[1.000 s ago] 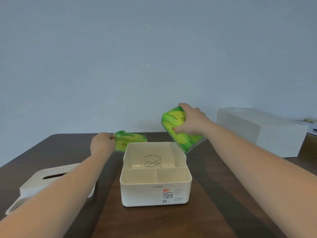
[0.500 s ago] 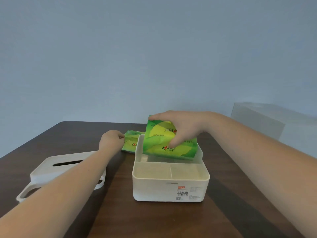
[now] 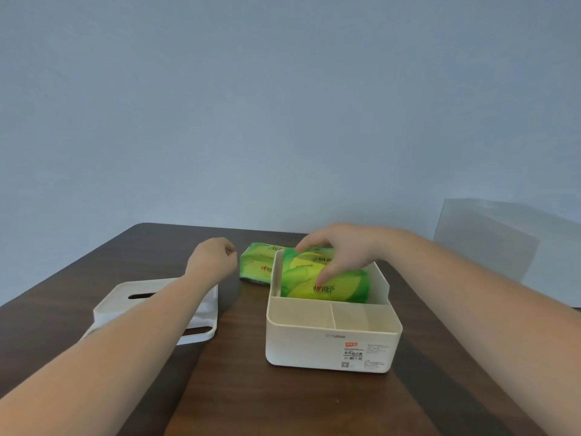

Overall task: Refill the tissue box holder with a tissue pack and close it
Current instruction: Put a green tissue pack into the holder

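The cream tissue box holder [image 3: 314, 341] stands open on the dark wooden table, its sticker facing me. A green tissue pack [image 3: 345, 287] lies tilted in the holder's rear compartment. My right hand [image 3: 342, 250] grips that pack from above, thumb on its near face. The holder's two front compartments hold nothing. Its white lid [image 3: 113, 305], with a slot on top, rests on the table to the left, partly under my left forearm. My left hand [image 3: 213, 256] is curled into a loose fist just left of a second green tissue pack [image 3: 256, 265], with a small gap between them.
A large white box [image 3: 487, 247] stands at the back right, beyond the table edge. The second green pack lies behind the holder's left rear corner. Bare dark tabletop [image 3: 283, 404] stretches in front of the holder. A plain blue-grey wall fills the background.
My right hand has brought the green pack from the right and lowered it into the holder's rear compartment. My left hand has let go of the second pack and drawn slightly left.
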The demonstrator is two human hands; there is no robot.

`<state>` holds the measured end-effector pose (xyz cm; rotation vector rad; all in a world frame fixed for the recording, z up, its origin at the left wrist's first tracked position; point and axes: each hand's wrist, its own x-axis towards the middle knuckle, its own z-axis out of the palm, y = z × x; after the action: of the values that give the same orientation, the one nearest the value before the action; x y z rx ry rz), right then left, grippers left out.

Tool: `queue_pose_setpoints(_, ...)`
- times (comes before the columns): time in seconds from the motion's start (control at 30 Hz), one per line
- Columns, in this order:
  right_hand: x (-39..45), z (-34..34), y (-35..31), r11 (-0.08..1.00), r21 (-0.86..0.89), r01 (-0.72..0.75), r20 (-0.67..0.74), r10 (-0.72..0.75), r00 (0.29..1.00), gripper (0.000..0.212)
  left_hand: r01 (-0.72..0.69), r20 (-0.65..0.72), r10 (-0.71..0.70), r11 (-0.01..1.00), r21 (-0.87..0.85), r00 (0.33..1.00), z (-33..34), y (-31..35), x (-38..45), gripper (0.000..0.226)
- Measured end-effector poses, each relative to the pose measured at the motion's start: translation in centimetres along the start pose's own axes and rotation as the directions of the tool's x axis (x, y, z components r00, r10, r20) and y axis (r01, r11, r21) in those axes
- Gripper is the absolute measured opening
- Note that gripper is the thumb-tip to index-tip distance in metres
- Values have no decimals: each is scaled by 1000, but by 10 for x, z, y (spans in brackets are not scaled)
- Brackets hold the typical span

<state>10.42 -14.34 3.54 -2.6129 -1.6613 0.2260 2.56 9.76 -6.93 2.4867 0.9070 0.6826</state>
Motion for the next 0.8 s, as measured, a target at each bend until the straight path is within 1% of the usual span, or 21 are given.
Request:
queue_pose_setpoints(0.07,0,-5,-8,999,40,0,4,0,1000,66,9,1,-9,1000,19,1000,-12,-6,-4,30)
queue_pose_setpoints(0.13,3,-7,-20,999,39,2,-3,-2,1000,60,20,-6,-20,999,34,1000,-25,-15,-7,31)
queue_pose_setpoints(0.27,15,-3,-49,997,80,18,-96,-10,995,48,48,-53,-45,997,61,998,-52,-38,-17,33)
queue_pose_setpoints(0.33,24,3,-66,994,109,18,-121,-4,993,45,99,-67,-93,992,83,993,-62,-50,-23,34)
queue_pose_setpoints(0.43,37,15,-89,993,120,15,-129,1,992,44,195,-53,-189,971,139,981,-72,-69,-35,40)
queue_pose_setpoints(0.57,59,27,-115,990,136,-20,-147,40,988,41,263,-15,-264,955,135,964,-75,-91,-46,48)
queue_pose_setpoints(0.63,72,36,-125,990,118,-74,-116,88,989,41,301,24,-305,948,107,952,-74,-101,-50,50)
queue_pose_setpoints(0.7,85,46,-133,985,92,-143,-36,147,988,35,328,49,-331,942,68,942,-72,-109,-52,52)
queue_pose_setpoints(0.77,95,57,-141,972,118,-204,47,200,979,25,359,49,-360,933,12,932,-72,-116,-54,52)
queue_pose_setpoints(0.8,100,62,-144,962,150,-230,81,220,972,24,372,49,-371,928,-21,927,-73,-118,-55,52)
